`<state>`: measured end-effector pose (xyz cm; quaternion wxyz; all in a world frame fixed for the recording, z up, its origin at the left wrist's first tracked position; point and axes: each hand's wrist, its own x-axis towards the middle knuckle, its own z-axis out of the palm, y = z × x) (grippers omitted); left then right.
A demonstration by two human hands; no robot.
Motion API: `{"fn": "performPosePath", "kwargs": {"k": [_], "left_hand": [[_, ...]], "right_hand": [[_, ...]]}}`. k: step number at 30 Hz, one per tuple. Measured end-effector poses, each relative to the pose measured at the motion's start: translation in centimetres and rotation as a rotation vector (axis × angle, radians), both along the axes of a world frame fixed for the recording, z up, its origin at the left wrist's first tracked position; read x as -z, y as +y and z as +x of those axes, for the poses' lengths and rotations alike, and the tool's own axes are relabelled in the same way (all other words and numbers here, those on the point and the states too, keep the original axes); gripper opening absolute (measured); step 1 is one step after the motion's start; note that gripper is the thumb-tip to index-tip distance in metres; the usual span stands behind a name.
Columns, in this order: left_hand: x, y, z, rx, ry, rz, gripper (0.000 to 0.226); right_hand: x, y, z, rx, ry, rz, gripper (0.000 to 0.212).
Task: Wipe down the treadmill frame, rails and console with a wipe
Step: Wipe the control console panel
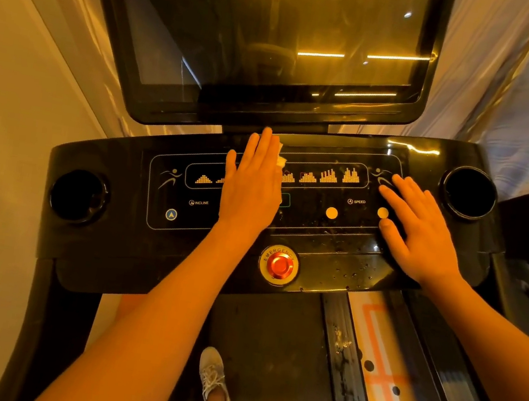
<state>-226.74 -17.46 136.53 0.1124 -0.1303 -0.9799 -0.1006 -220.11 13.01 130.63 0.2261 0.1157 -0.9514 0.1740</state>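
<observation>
Head view of a treadmill console [105,245]. The left hand [251,184] lies flat on the middle of the panel, fingers straight and together, pressing a white wipe [280,156] against it. The wipe is almost wholly hidden under the palm, and only a crumpled edge shows beside the fingers. The right hand [419,237] rests on the panel's right end, fingers spread and straight, holding nothing. The hands cover several printed symbols and buttons. Droplets [352,271] dot the lower right surface beside the red emergency button [280,265]. The dark screen [263,38] is cut off at the top. Below, one shoe [215,380] stands on the belt [267,355] — the side rail [344,367] is blurred.
</observation>
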Motion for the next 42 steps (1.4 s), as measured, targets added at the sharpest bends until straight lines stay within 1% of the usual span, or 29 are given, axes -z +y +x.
{"fn": "performPosePath", "kwargs": {"k": [3, 8, 11, 13, 16, 19, 22, 25, 34, 38, 42], "left_hand": [[0.3, 0.2, 0.8, 0.0, -0.002, 0.003, 0.061], [2.6, -1.1, 5.2, 0.019, -0.041, -0.032, 0.061], [1.7, -0.9, 3.6, 0.015, -0.026, -0.022, 0.062], [0.4, -0.3, 1.6, 0.003, 0.0, -0.042, 0.066], [-0.6, 0.4, -0.2, -0.028, -0.009, 0.012, 0.065], [-0.2, 0.4, 0.1, -0.022, 0.01, 0.058, 0.062], [1.2, -0.1, 2.7, 0.012, 0.027, 0.109, 0.061], [2.2, -0.6, 4.9, 0.032, -0.016, 0.09, 0.058], [0.2, 0.2, 1.6, 0.04, -0.007, 0.102, 0.06], [1.0, 0.1, 1.7, 0.042, 0.044, 0.114, 0.068], [0.8, -0.2, 1.7, 0.072, 0.039, 0.126, 0.076]], "right_hand": [[0.0, 0.0, 0.0, 0.0, -0.001, -0.007, 0.059], [0.0, -0.1, 0.1, -0.001, -0.003, -0.013, 0.059], [0.0, 0.0, 0.0, -0.002, 0.0, -0.014, 0.059], [0.1, 0.0, 0.0, -0.001, 0.001, -0.013, 0.059], [0.0, 0.1, 0.0, 0.001, 0.006, -0.02, 0.059], [-0.1, -0.1, 0.0, -0.001, 0.007, -0.019, 0.058], [-0.1, 0.0, 0.1, 0.001, 0.004, -0.019, 0.058], [-0.1, 0.0, 0.1, -0.002, 0.001, -0.016, 0.059], [-0.2, 0.0, 0.0, -0.004, -0.004, -0.028, 0.058], [0.0, 0.1, 0.0, -0.004, -0.01, -0.025, 0.058], [-0.1, 0.0, 0.0, 0.0, -0.025, -0.02, 0.058]]}}
